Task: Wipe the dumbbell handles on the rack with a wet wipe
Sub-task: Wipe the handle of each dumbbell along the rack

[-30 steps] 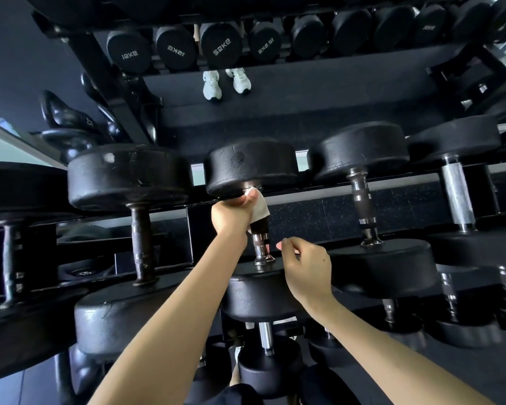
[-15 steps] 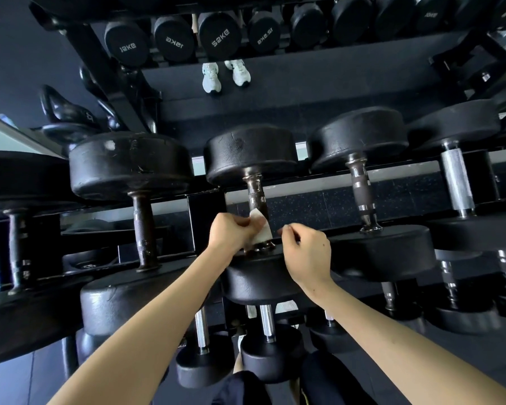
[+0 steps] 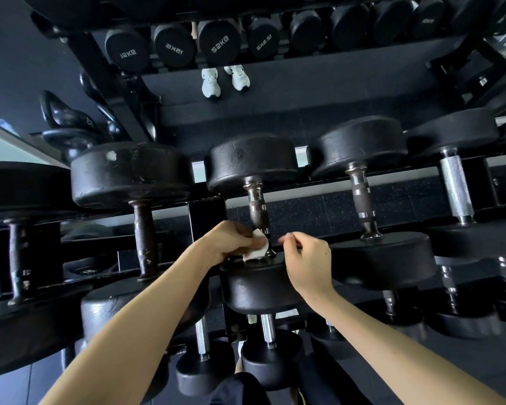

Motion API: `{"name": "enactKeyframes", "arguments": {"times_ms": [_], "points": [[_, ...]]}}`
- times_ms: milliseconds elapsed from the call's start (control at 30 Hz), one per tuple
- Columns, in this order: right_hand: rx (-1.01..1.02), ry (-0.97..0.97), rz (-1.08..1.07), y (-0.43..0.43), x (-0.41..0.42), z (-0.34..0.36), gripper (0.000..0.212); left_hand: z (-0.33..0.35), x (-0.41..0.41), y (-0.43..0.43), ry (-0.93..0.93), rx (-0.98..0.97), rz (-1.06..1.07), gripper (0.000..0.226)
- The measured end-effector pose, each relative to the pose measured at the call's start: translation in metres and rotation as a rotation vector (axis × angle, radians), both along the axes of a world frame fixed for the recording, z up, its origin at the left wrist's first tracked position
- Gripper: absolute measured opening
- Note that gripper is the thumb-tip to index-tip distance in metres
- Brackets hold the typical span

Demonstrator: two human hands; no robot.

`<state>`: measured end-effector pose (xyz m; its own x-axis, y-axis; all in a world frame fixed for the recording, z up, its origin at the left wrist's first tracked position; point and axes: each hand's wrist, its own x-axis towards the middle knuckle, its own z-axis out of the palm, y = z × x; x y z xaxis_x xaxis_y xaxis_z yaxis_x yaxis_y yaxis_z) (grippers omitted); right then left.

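Observation:
A black dumbbell lies on the rack in the middle, its knurled metal handle [image 3: 257, 206] running away from me between two round heads. My left hand [image 3: 228, 240] grips a white wet wipe [image 3: 257, 249] against the near end of that handle, just above the near head [image 3: 257, 285]. My right hand [image 3: 309, 258] hovers beside the handle on the right, fingers loosely curled, holding nothing that I can see.
More black dumbbells lie on either side: a big one with a rusty handle [image 3: 143, 235] to the left, others with chrome handles [image 3: 361, 197] to the right. A lower row [image 3: 268, 331] sits below. A mirror behind shows white shoes [image 3: 225, 78] and a higher shelf of dumbbells.
My left hand slid the wipe down the handle from the far head to the near end. The right hand stayed by the near head.

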<state>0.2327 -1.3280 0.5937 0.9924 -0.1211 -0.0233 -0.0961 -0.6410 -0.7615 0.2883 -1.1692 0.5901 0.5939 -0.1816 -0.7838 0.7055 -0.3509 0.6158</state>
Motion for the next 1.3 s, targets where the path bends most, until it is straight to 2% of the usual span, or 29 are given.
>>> {"name": "enactKeyframes", "arguments": {"times_ms": [100,133,233,333,367,467,533,667,700,800,900,1000,1100,1200,1300], "points": [[0.004,0.001,-0.012,0.000,0.000,-0.002,0.043,-0.003,-0.006,-0.008,-0.020,0.088,0.089,0.023],[0.003,0.003,-0.014,0.000,0.000,-0.002,0.043,-0.003,-0.007,-0.012,-0.058,0.187,0.073,0.026],[0.022,0.026,-0.035,0.001,-0.001,-0.002,0.040,0.004,-0.011,-0.032,-0.258,0.582,-0.146,0.042],[0.046,0.042,-0.042,0.001,-0.001,0.000,0.040,0.005,-0.008,-0.037,-0.242,0.597,-0.119,0.044],[0.041,0.035,-0.039,0.001,-0.001,0.000,0.040,0.000,-0.005,-0.031,-0.177,0.525,-0.055,0.042],[0.024,0.008,-0.031,0.001,-0.002,0.000,0.043,-0.002,-0.005,-0.014,0.068,0.079,0.283,0.024],[0.037,0.015,-0.040,0.001,-0.002,0.001,0.043,-0.003,-0.006,-0.010,0.150,-0.107,0.408,0.014],[0.052,-0.009,-0.054,0.002,-0.003,0.000,0.042,-0.011,0.020,-0.009,0.130,-0.368,0.876,0.012],[0.054,-0.022,-0.054,0.002,-0.004,-0.001,0.040,-0.011,0.029,-0.009,0.092,-0.390,0.916,0.010],[0.061,-0.023,-0.048,0.002,-0.003,-0.002,0.037,-0.013,0.035,-0.013,0.029,-0.398,0.895,0.004],[0.049,-0.020,-0.040,0.002,-0.003,-0.002,0.040,-0.018,0.029,-0.019,0.006,-0.417,0.906,0.014],[0.038,-0.022,-0.037,0.001,-0.002,-0.003,0.040,-0.012,0.024,-0.025,-0.102,-0.235,0.780,0.022],[0.031,-0.022,-0.035,0.002,-0.002,-0.002,0.041,-0.006,0.004,-0.028,-0.227,-0.009,0.570,0.013],[0.019,-0.014,-0.046,0.002,-0.002,-0.002,0.040,-0.005,-0.007,-0.023,-0.220,0.102,0.386,0.027],[0.047,0.032,-0.060,0.002,-0.002,-0.001,0.034,-0.001,0.015,-0.023,-0.225,0.128,0.441,0.024]]}}
